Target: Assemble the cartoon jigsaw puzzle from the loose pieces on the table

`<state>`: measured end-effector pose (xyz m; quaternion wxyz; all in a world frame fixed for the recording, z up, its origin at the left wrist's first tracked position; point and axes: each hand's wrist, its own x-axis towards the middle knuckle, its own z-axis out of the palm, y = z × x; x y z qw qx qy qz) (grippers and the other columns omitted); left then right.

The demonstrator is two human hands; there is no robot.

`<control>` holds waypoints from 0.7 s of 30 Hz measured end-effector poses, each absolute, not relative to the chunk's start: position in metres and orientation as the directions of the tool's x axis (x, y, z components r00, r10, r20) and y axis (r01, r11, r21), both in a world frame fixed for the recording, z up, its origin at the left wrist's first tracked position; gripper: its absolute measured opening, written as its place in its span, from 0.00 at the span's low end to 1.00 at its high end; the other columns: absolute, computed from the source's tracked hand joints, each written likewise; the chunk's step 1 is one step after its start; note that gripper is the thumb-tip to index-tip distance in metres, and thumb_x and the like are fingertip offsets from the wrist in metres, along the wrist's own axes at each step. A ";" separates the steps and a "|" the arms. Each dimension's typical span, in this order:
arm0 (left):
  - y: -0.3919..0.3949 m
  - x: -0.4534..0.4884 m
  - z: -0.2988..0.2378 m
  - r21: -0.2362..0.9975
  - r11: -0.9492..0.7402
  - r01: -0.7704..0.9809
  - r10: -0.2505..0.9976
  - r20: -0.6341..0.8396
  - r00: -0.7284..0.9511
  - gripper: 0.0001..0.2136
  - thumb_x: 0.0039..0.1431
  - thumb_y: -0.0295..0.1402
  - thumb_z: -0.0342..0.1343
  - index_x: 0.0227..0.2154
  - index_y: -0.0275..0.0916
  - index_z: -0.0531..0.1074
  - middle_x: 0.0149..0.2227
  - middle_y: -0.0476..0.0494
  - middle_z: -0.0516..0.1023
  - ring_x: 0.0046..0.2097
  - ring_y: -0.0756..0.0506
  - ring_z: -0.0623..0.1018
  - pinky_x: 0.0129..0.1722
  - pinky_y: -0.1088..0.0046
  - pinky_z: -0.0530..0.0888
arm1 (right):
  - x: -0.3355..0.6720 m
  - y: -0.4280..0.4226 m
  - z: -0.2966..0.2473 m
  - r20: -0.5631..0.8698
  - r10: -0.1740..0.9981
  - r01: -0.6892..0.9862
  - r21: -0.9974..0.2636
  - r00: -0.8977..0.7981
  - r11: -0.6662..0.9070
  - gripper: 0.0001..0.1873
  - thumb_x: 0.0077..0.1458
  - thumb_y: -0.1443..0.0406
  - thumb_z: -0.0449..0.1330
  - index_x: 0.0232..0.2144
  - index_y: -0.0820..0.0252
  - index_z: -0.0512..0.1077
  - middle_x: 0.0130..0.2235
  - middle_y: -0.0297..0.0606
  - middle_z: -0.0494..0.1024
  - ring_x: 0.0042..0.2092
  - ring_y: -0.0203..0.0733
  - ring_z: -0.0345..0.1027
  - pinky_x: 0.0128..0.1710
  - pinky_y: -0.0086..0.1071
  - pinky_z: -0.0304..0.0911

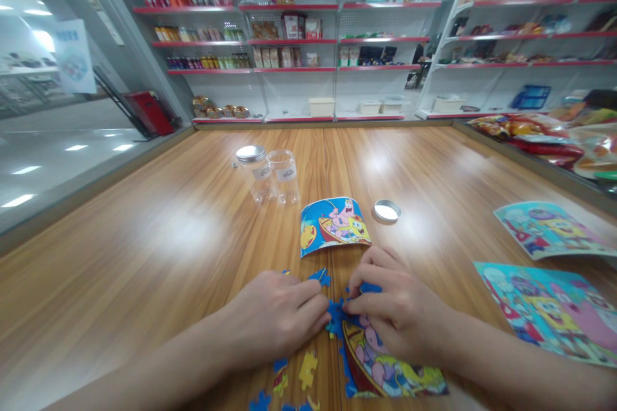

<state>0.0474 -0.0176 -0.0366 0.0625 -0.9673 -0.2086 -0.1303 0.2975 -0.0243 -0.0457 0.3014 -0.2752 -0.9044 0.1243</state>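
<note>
Pressing a blue piece (334, 321) into a part-built cartoon puzzle (390, 372), two bare hands meet low on a wooden table (144, 250).

The left hand (274, 321) lies palm down, its fingertips drawn narrow onto the blue piece at the puzzle's upper left corner. The right hand (400, 314) curls over the puzzle's top edge, fingers bent and pressing, though whether it pinches anything cannot be told. Loose pieces (307, 369) lie scattered just left of the puzzle. A curled reference picture (335, 225) sits just beyond the hands, with a round metal lid (387, 210) beside it. Farther back stand two clear jars – one capped (254, 173), one open (284, 176).
</note>
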 end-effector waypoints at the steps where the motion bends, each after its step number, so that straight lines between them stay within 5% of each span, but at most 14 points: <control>1: -0.018 0.047 -0.035 -0.052 -0.904 0.425 0.396 0.275 0.876 0.09 0.70 0.33 0.48 0.34 0.40 0.69 0.28 0.50 0.71 0.25 0.47 0.69 0.20 0.68 0.63 | 0.297 -0.025 -0.046 0.476 0.572 0.422 -0.391 -0.668 0.818 0.13 0.53 0.75 0.57 0.34 0.57 0.79 0.37 0.39 0.75 0.41 0.46 0.59 0.40 0.42 0.57; 8: -0.021 0.046 -0.030 -0.006 -0.913 0.408 0.396 0.227 0.890 0.08 0.69 0.31 0.48 0.45 0.41 0.71 0.31 0.50 0.70 0.25 0.47 0.68 0.19 0.67 0.57 | 0.297 -0.025 -0.043 0.475 0.572 0.430 -0.381 -0.669 0.819 0.13 0.52 0.75 0.57 0.33 0.57 0.79 0.37 0.39 0.75 0.41 0.46 0.59 0.40 0.42 0.57; 21: -0.019 0.045 -0.033 0.011 -0.919 0.393 0.385 0.227 0.894 0.11 0.69 0.31 0.47 0.47 0.42 0.73 0.29 0.50 0.69 0.24 0.48 0.67 0.19 0.68 0.56 | 0.298 -0.024 -0.046 0.475 0.570 0.431 -0.377 -0.670 0.820 0.14 0.51 0.75 0.58 0.35 0.56 0.79 0.37 0.39 0.75 0.41 0.46 0.58 0.40 0.42 0.56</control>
